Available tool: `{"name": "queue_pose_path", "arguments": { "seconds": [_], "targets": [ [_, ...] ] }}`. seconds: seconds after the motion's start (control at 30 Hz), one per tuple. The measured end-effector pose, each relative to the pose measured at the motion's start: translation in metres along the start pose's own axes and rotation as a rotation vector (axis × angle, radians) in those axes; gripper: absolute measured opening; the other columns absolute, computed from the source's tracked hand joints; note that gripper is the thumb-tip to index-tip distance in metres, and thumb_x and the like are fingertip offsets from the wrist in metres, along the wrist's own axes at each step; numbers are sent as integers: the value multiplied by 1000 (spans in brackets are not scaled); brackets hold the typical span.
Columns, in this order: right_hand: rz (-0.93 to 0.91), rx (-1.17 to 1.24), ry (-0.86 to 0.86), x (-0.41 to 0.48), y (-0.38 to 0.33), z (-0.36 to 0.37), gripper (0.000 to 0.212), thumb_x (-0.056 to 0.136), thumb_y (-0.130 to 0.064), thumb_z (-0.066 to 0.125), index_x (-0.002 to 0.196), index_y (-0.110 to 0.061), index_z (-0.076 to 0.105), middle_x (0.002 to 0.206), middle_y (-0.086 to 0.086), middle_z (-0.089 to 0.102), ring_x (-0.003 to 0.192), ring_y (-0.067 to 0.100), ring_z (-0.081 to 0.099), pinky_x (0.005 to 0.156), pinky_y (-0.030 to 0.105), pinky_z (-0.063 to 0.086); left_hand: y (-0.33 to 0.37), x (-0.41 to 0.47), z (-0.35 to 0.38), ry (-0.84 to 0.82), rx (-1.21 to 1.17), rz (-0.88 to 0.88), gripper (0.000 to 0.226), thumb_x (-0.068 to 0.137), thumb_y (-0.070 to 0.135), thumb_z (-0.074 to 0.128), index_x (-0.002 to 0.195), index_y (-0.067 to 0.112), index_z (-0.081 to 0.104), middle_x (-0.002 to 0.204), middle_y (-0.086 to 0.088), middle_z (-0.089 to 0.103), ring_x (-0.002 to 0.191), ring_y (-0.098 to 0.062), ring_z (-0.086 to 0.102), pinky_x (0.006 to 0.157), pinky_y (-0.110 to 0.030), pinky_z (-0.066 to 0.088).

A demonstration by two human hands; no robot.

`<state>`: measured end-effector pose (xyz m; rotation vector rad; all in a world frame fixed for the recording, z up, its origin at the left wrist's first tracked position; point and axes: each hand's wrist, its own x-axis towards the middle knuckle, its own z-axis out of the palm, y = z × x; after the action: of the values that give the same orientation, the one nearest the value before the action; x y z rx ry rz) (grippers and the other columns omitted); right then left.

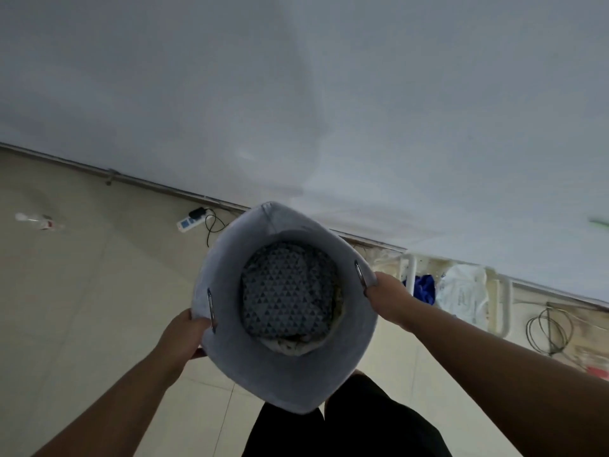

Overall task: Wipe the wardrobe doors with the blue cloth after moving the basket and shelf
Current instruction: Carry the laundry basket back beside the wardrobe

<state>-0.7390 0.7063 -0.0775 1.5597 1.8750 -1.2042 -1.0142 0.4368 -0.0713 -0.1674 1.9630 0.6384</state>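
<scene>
A: Where is the basket [283,380] now?

B: In the middle, close in front of the person, held by its soft grey rim. The left hand [184,331] grips the near-left edge beside a metal eyelet [211,308]. The right hand [385,291] grips the right edge beside the other eyelet. The fingers of both hands are clamped on the fabric, though most of them are hidden behind the wall.

A: What worries you?

B: The wall looks limp. It bows between the two grips, so I'd expect it to fold or slip if one hand loosens. Then the patterned fabric [286,291] inside could tip out.

A: And underfoot?

B: The basket hides the floor [99,308] just beyond it. A power strip [188,222] with a loose black cable lies far left by the skirting [158,188], where a foot or the basket's base could snag it. The white shelf [410,272], carrying the blue cloth [425,286] and a plastic bag [461,291], stands near the right hand. A swing that way could knock it.

A: And the wiping?

B: Not begun, I judge. The cloth lies untouched.
</scene>
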Motion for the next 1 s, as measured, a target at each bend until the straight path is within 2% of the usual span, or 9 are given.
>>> {"name": "queue_pose_path", "arguments": {
  "seconds": [0.1, 0.27, 0.43, 0.53, 0.63, 0.73, 0.83, 0.9, 1.0],
  "targets": [
    [-7, -20, 19, -21, -10, -17, 18, 90, -13, 46, 87, -11, 64, 83, 7, 66, 74, 21, 60, 55, 29, 41, -12, -25, -13, -8, -37, 10, 21, 97, 8, 58, 115, 10, 68, 110, -17, 75, 98, -35, 72, 71, -39, 61],
    [-85, -207, 31, -26, -32, -40, 16, 91, -10, 50, 82, -7, 62, 82, 13, 64, 74, 30, 58, 52, 29, 36, -36, -50, -17, 20, -189, -13, 14, 97, 19, 63, 105, 13, 72, 97, -12, 79, 92, -33, 75, 62, -36, 61],
    [-169, -348, 34, -12, -60, -50, 16, 88, -14, 52, 75, -15, 62, 82, 10, 68, 79, 30, 62, 69, 36, 46, -59, -77, 0, 111, -254, -48, 45, 102, 51, 55, 101, 9, 70, 98, -18, 77, 79, -27, 70, 64, -36, 59],
    [-239, -404, -8, -2, -79, -48, 21, 90, -19, 53, 70, -18, 59, 80, 8, 66, 72, 25, 59, 62, 35, 42, -78, -104, 17, 194, -325, -63, 47, 103, 51, 51, 102, 9, 71, 97, -17, 77, 77, -27, 70, 68, -40, 59],
    [-401, -590, -70, 10, -100, -43, 15, 93, -20, 54, 84, -13, 63, 98, 15, 70, 79, 28, 58, 65, 32, 41, -100, -133, 37, 322, -446, -122, 47, 104, 49, 50, 97, 7, 71, 93, -17, 78, 76, -28, 70, 71, -45, 62],
    [-542, -763, -152, 6, -125, -29, 24, 94, -20, 52, 102, -7, 70, 104, 15, 71, 86, 28, 64, 73, 33, 48, -129, -163, 60, 419, -550, -180, 47, 105, 46, 50, 88, 8, 70, 86, -15, 77, 75, -29, 71, 75, -49, 64],
    [-726, -967, -199, -9, -150, -5, 20, 97, -20, 50, 99, -18, 70, 108, 11, 72, 89, 22, 64, 72, 29, 46, -164, -196, 88, 510, -683, -243, 47, 106, 46, 48, 93, 8, 71, 87, -13, 78, 82, -32, 74, 73, -47, 65],
    [-871, -1098, -228, -27, -163, 17, 25, 99, -22, 49, 109, -18, 72, 110, 8, 72, 97, 22, 68, 79, 28, 51, -192, -216, 110, 567, -772, -289, 47, 107, 46, 46, 94, 9, 72, 85, -10, 78, 80, -32, 74, 68, -42, 64],
    [-939, -1167, -326, -59, -170, 58, 24, 100, -20, 50, 100, -14, 73, 96, 7, 71, 90, 23, 69, 73, 27, 50, -236, -246, 148, 636, -903, -362, 49, 107, 46, 44, 98, 6, 71, 80, -8, 75, 70, -25, 67, 63, -36, 59]
  ]
}}
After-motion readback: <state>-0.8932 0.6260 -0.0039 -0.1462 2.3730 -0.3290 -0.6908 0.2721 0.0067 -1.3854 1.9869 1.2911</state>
